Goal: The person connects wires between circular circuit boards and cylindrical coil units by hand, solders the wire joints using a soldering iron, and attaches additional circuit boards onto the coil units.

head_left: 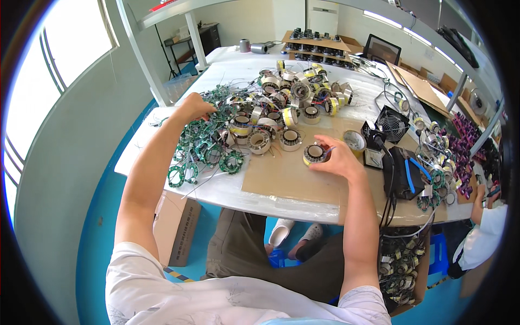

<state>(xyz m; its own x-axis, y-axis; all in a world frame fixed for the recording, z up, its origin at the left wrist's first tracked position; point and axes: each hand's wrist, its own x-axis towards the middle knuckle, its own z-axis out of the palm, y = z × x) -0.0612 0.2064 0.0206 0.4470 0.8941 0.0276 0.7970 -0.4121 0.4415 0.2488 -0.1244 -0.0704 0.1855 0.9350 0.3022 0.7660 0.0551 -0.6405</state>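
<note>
My right hand [340, 157] grips a motor stator [313, 154], a short ring with dark windings, a pale rim and yellow tape, just over the brown cardboard sheet [292, 181]. Over at the left, my left hand [194, 108] reaches to the far edge of a tangled pile of green ring-shaped circuit boards [203, 143] with thin wires. Its fingers are curled together there; what they pinch is too small to make out. A heap of similar stators [300, 92] spreads between my hands, and one stator [290, 140] stands just left of my right hand.
Right of the cardboard sit a tape roll [355, 141], a black fan [392, 124] and a black box [401, 176] with blue-handled pliers [410, 176]. A co-worker's arm [478, 206] shows at far right. Below the table, a carton [420, 271] holds more stators.
</note>
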